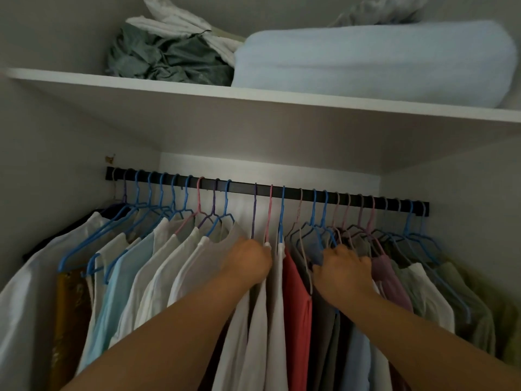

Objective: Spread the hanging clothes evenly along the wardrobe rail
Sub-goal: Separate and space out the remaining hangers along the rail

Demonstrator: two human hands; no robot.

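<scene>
Both hands are up among the hanging clothes, just below the rail [267, 190], near its middle.

Left hand [248, 259]: fingers curled forward into the garments at the neck of a white shirt [253, 320], knuckles toward the camera. Whether it actually grips a hanger or just fabric cannot be told; the fingertips are hidden.

Right hand [342, 268]: fingers curled over the shoulders of a bunch of hangers [318, 230] and the dark clothes on them, gripping that bunch. The thumb side sits just beside a red garment [296, 306].

Between the hands: three hangers hang nearly edge-on (purple, pink, blue), carrying white pieces and the red one. The hands are apart and not touching.

Left of the left hand: a row of pale shirts [146, 263] on mostly blue hangers, fairly regularly spaced out to the wardrobe's side wall; a mustard patterned piece [70, 306] is near the far end.

Right of the right hand: packed tighter, with a mauve top [386, 275], green and white pieces, and blue and pink hooks crowded toward the rail's right end.

Above the hands: a white shelf [197, 91] with a folded light blue blanket [366, 63], crumpled green cloth [163, 57] and white fabric [180, 24] behind it.
</scene>
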